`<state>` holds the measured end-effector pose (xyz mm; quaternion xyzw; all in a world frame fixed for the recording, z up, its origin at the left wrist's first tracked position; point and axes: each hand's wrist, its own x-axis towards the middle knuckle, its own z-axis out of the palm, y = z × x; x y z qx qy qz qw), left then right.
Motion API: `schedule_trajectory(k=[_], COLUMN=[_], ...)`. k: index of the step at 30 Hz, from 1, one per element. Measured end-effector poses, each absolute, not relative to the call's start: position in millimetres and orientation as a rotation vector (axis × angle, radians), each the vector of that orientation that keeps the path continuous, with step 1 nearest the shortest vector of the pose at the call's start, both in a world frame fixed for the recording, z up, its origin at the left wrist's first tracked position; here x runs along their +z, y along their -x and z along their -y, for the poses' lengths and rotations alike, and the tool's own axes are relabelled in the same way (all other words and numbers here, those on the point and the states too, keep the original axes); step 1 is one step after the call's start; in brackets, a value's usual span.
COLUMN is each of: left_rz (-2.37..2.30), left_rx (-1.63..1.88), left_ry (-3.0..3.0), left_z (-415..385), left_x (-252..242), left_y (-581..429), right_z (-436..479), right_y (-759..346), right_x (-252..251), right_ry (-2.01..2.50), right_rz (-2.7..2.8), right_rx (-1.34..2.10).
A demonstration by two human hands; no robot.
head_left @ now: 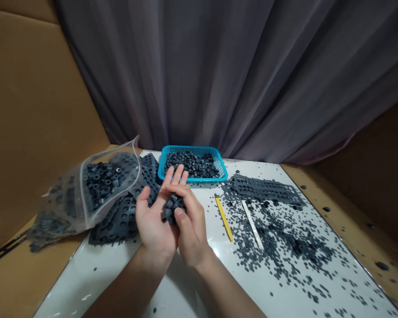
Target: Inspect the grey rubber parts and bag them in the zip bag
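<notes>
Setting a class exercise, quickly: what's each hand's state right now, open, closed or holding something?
Left hand: open, palm up, black pieces against it.
Right hand: partly closed, curled around the pieces; whether it grips any cannot be told.

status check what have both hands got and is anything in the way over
Left hand palm up, holding black pieces. Right hand curled against them. Blue basket just beyond. Scattered bits, mostly right, seemingly out of the way.
</notes>
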<state>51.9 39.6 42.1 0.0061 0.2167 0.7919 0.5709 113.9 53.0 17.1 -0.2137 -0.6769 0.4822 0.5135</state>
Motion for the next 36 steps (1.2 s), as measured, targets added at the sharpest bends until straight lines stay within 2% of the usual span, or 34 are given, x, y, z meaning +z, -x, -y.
schedule_trajectory(k=[5, 16, 23, 31, 36], left_rz=[-0.423, -0.552, -0.641, -0.678, -0.709], left_rx=[1.806, 1.759, 1.796, 1.802, 1.787], left_ry=[-0.139, -0.116, -0.087, -0.083, -0.055], left_z=[-39, -36, -40, -43, -45], left_x=[33, 41, 45, 37, 34], left_y=[-54, -52, -56, -53, -49], right_z=[-52, -58, -57, -63, -65], right_y=[-119, -120, -119, -122, -117], right_x=[26, 28, 21, 24, 21], right_ry=[0.591, 0.601, 0.700, 0.468, 0.500], right_rz=[1.714, 1.807, 1.720, 1.877, 1.832], right_rx=[1.001, 0.868, 0.992, 1.068, 1.083])
